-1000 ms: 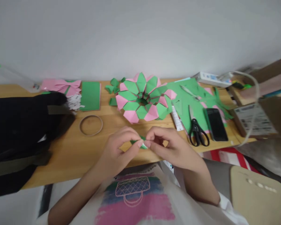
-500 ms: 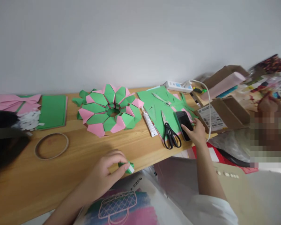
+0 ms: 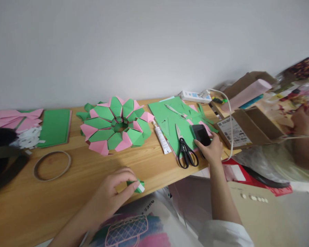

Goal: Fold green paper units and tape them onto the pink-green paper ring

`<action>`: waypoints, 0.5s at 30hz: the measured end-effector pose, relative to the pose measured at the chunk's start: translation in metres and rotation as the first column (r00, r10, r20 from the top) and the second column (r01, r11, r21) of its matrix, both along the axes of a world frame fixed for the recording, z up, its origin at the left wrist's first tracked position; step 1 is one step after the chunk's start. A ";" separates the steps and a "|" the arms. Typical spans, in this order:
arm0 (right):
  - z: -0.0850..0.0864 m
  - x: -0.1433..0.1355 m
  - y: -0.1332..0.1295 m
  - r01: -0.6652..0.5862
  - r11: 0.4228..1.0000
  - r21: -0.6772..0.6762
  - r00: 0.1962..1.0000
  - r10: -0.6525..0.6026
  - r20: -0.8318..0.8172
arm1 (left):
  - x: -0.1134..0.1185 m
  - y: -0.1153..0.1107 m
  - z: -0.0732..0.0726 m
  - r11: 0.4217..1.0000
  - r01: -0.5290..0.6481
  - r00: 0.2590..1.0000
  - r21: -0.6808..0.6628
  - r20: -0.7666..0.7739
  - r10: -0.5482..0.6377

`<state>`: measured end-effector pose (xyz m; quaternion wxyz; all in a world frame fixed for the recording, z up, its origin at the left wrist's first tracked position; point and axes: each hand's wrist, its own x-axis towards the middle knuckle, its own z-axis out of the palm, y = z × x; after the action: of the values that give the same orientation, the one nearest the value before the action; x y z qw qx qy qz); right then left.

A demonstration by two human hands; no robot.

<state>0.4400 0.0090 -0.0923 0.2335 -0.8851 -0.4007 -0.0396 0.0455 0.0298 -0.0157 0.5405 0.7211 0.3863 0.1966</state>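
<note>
Near the table's front edge, my left hand (image 3: 118,185) pinches a small folded green paper piece (image 3: 140,186) with a white strip on it. To the right, my right hand (image 3: 211,148) has its thumb and fingers around the lower part of a black phone (image 3: 201,133). Black-handled scissors (image 3: 185,151) lie just left of the phone, partly on a green sheet (image 3: 159,107). A white glue tube (image 3: 162,138) rests beside that sheet. Behind my left hand sits a ring of folded green and pink paper (image 3: 110,109).
A tape ring (image 3: 52,166), a green pad (image 3: 54,127) and pink paper pieces (image 3: 23,118) occupy the left of the table. Toward the right are a power strip (image 3: 195,96), an opened cardboard box (image 3: 254,127) and another person's hands (image 3: 304,118).
My right hand has closed in around the phone, whose lower end is now more covered. The view has shifted slightly. My left hand still pinches the green piece.
</note>
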 end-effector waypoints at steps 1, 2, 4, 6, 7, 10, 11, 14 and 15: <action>0.000 -0.002 -0.001 0.007 1.000 0.005 1.000 -0.007 0.009 | 0.000 0.000 0.000 1.000 -0.002 1.000 -0.002 -0.001 0.002; 0.000 -0.005 -0.003 0.008 1.000 0.014 1.000 -0.009 0.021 | 0.000 0.001 0.000 1.000 -0.005 1.000 -0.002 0.000 0.005; 0.001 -0.013 -0.009 -0.001 0.999 0.047 0.999 -0.001 0.054 | -0.001 0.001 0.000 1.000 -0.013 1.000 0.005 0.011 0.013; 0.002 -0.024 -0.017 -0.014 0.995 0.098 0.995 0.005 0.095 | -0.003 0.002 0.001 1.000 -0.027 0.999 0.008 0.018 0.027; 0.002 -0.029 -0.022 -0.020 0.992 0.125 0.993 0.006 0.114 | -0.004 0.002 0.002 0.999 -0.032 0.999 0.005 0.016 0.032; -0.001 -0.039 -0.030 -0.052 0.982 0.182 0.989 0.026 0.145 | -0.006 0.002 0.004 0.999 -0.045 0.999 -0.003 0.005 0.045; -0.002 -0.039 -0.029 -0.074 0.979 0.190 0.988 0.046 0.146 | -0.007 0.002 0.004 0.999 -0.047 0.999 -0.005 0.005 0.047; -0.006 -0.027 -0.018 -0.160 0.966 0.201 0.982 0.136 0.128 | -0.008 0.001 0.002 0.998 -0.063 0.998 0.005 0.025 0.063; -0.006 -0.020 -0.012 -0.189 0.960 0.205 0.979 0.167 0.118 | -0.008 0.000 0.002 0.998 -0.065 0.997 0.007 0.030 0.065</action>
<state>0.4198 -0.0033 -0.0979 0.3101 -0.8119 -0.4832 -0.1055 0.0377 0.0301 -0.0136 0.5368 0.7072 0.4006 0.2264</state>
